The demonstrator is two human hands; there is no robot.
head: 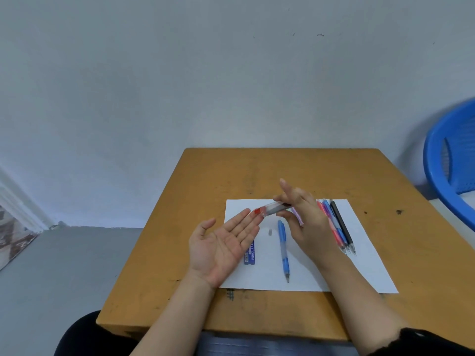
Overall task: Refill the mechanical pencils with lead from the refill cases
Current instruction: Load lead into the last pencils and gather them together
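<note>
Lead dispensing: clear refill case pinched in right hand, red end tipped over open, palm-up left hand; blue pencil flat on paper between both hands. Tilt shallowly, tap lightly; keep palm cupped close beneath opening to catch fragile leads.

Soft, even, dim-cool light; faint shadows; wide-angle bending and blur toward the edges.
</note>
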